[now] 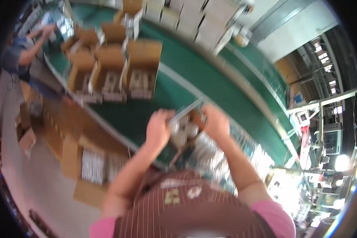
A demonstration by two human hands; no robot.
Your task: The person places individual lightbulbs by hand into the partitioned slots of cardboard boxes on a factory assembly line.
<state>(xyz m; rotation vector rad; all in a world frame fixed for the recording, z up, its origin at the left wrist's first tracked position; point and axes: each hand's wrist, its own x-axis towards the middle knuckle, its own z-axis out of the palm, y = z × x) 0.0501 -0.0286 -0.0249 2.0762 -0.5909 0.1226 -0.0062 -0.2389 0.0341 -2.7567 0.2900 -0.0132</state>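
Observation:
Near the middle of the view, a small open carton (182,137) with several pale, shiny items inside stands at the near side of the green surface (178,91). My left hand (159,125) is closed on the carton's left upper edge, at a light flap. On the right, my right hand (215,121) has its fingers bent round the brown right side of the same carton. Motion blur softens the fingertips and the items. Clear plastic-wrapped pieces (242,148) lie right of the carton, partly behind my right forearm.
Several open brown boxes (111,69) with pale contents stand at the upper left. White cartons (186,18) are stacked across the top. A large open carton (71,160) with wrapped items sits lower left. Another person (25,55) stands at the far left.

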